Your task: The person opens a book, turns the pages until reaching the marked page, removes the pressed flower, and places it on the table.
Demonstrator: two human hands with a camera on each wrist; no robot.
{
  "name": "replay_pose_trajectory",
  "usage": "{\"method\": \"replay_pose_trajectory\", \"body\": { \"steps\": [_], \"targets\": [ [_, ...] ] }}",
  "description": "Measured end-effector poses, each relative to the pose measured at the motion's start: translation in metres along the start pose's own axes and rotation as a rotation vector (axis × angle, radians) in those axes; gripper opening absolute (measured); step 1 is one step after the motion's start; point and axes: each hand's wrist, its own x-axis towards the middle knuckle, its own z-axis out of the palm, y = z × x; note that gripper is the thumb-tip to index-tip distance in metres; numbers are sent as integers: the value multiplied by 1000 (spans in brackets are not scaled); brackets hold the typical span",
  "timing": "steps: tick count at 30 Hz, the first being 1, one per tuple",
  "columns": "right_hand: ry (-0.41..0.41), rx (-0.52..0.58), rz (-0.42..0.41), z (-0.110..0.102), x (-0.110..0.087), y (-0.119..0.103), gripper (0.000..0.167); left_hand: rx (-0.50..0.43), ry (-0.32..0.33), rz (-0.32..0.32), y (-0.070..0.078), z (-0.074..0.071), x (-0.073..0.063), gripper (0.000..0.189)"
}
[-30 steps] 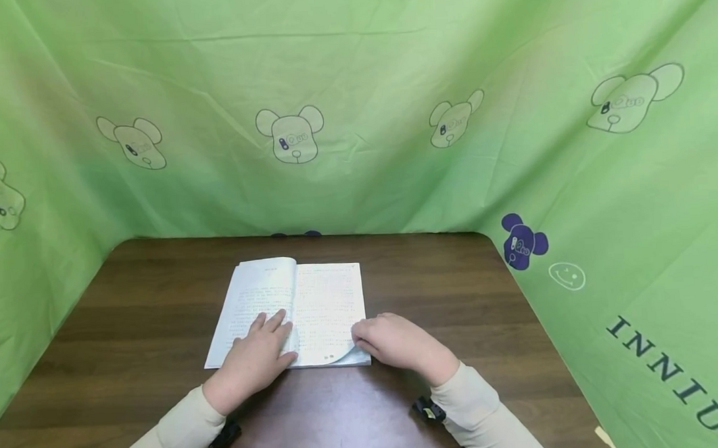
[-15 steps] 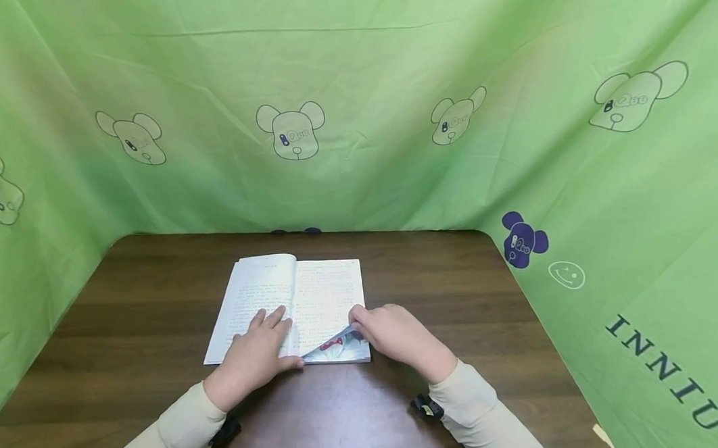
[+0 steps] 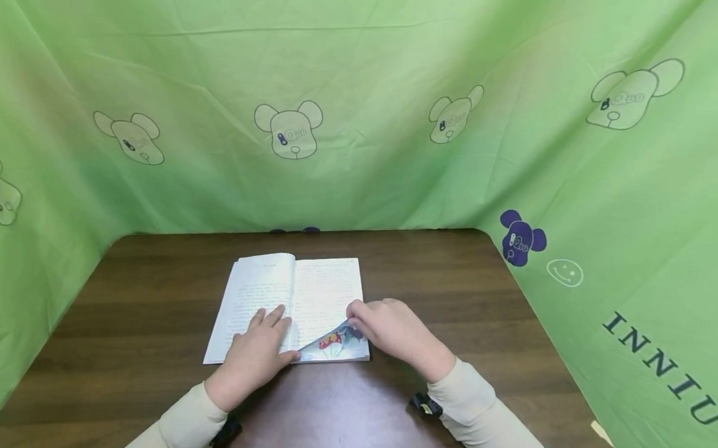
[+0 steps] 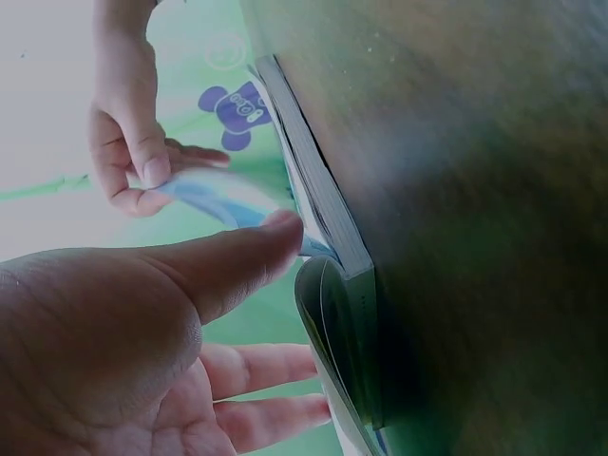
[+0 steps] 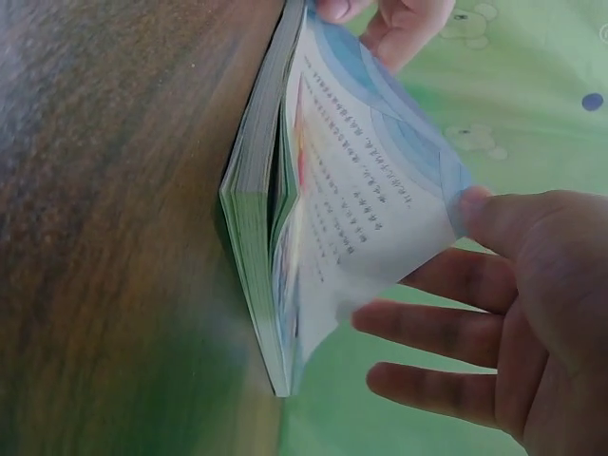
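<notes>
An open book [image 3: 328,283] lies on the brown table, both pages covered in printed text. My left hand [image 3: 253,358] rests with spread fingers on the left page, its thumb at the lower end of the fold. At the right page's lower corner, my right hand [image 3: 395,330] pinches a page [image 5: 380,180] between thumb and index finger and holds it raised. The other right fingers [image 5: 432,394] extend loosely beneath the sheet in the right wrist view. Under the lifted corner a colourful picture [image 3: 335,341] shows on the page below.
The wooden table [image 3: 434,267] extends around the book on every side. A green curtain [image 3: 363,61] printed with cartoon bear heads hangs at the back and both sides. Black straps [image 3: 426,405] sit at the wrists. A pale strip [image 3: 601,434] shows at the table's right edge.
My right hand has lifted the page's lower right corner up and slightly away, uncovering the picture beneath. The left hand has stayed on the left page.
</notes>
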Motion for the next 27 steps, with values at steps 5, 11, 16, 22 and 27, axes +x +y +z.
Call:
{"method": "replay_pose_trajectory", "body": {
  "steps": [5, 11, 16, 22, 27],
  "targets": [
    [43, 20, 39, -2, 2, 1, 25, -1, 8, -5, -1, 1, 1, 72],
    [55, 26, 108, -1, 4, 2, 36, -24, 120, 5, -2, 2, 2, 88],
    [4, 53, 123, -1, 3, 2, 38, -44, 185, 11, -3, 2, 3, 105],
    [-198, 79, 57, 1, -1, 2, 42, -43, 268, 21, -4, 3, 6, 118],
    [-361, 134, 24, 1, -4, 0, 48, -32, 305, 27, -4, 3, 7, 120]
  ]
}}
